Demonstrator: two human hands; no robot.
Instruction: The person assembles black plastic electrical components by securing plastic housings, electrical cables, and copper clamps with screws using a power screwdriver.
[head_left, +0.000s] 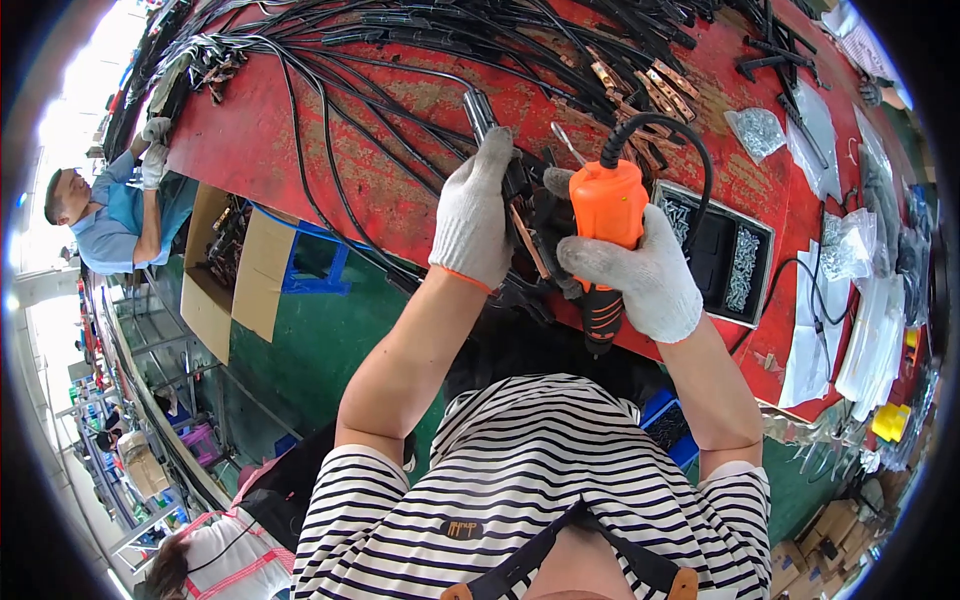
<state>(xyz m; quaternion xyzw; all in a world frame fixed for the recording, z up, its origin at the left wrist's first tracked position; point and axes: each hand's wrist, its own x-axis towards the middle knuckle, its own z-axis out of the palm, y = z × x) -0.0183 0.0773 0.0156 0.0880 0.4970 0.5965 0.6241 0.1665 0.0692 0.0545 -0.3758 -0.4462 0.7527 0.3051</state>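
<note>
My left hand point(473, 215), in a white knit glove, is closed round a black cable fitting point(480, 112) above the table's near edge. A flat copper strip point(530, 242) shows beside its fingers; the rest of the fitting is partly hidden. Wrapped in the same kind of glove, my right hand point(645, 275) grips an orange electric screwdriver point(606, 200). The tool's black tip end points down toward my body, and a black cord loops from its top. The two hands are close together, with dark parts between them.
Black cables point(310, 100) spread over the worn red table point(240, 140). Copper pieces point(665, 90) lie at the back. A screw tray point(768, 262) and plastic bags point(755, 133) are on the right. A cardboard box point(260, 270) stands left; beyond it another person point(125, 220) works in gloves.
</note>
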